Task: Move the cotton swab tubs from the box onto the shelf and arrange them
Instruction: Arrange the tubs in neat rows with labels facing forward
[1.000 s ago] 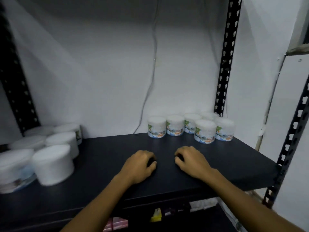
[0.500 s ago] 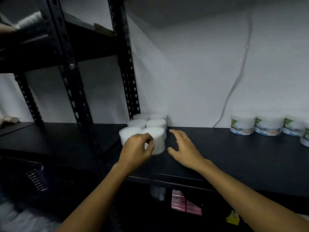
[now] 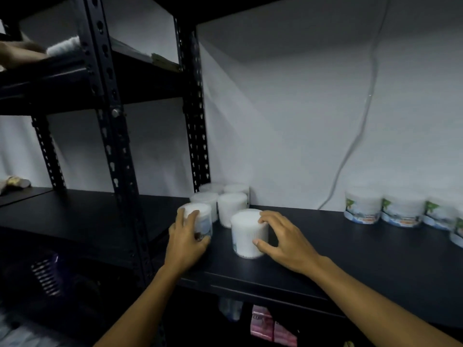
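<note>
Here, both hands grip tubs (image 3: 249, 232), labels unreadable.

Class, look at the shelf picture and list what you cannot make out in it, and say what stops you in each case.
- Box: not in the head view, so tubs left are uncountable.
- Print on the labelled tubs: too small and blurred.
- Rightmost tub: cut by the frame's right edge.
- Front-left tub: lower part covered by the left hand.
- Rear white tubs: partly hidden behind nearer tubs.
- Items under the shelf: too dark.
</note>
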Demonstrator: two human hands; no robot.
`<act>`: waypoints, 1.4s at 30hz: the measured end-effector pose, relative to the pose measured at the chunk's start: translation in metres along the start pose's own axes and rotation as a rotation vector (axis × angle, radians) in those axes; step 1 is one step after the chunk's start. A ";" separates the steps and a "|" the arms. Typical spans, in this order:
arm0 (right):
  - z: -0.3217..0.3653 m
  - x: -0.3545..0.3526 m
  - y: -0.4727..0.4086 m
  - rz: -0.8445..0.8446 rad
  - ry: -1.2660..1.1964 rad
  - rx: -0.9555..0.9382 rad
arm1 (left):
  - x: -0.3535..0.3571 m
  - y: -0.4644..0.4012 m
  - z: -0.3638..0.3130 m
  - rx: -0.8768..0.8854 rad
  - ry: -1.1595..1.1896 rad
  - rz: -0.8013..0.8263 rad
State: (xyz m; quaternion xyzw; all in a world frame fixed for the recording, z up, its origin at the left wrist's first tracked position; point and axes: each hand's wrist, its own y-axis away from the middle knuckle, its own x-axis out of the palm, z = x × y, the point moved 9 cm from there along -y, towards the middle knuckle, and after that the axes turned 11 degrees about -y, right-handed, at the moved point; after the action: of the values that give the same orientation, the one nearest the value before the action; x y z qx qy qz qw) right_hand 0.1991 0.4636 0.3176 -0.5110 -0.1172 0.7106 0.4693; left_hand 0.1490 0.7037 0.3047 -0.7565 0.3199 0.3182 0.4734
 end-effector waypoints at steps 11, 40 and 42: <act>-0.066 -0.134 0.078 -0.128 0.066 0.149 | 0.038 0.011 -0.125 0.408 0.108 -0.045; -0.111 -0.252 0.140 -0.385 0.394 0.115 | 0.144 0.001 -0.370 0.809 0.396 -0.014; -0.112 -0.255 0.143 -0.432 0.439 0.093 | 0.142 0.000 -0.366 0.787 0.464 0.013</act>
State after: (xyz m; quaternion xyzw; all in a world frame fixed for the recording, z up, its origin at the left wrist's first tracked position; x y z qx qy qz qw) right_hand 0.2239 0.1517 0.3324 -0.5934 -0.0864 0.4718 0.6464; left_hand 0.2990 0.3415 0.3211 -0.5683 0.5189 -0.0024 0.6386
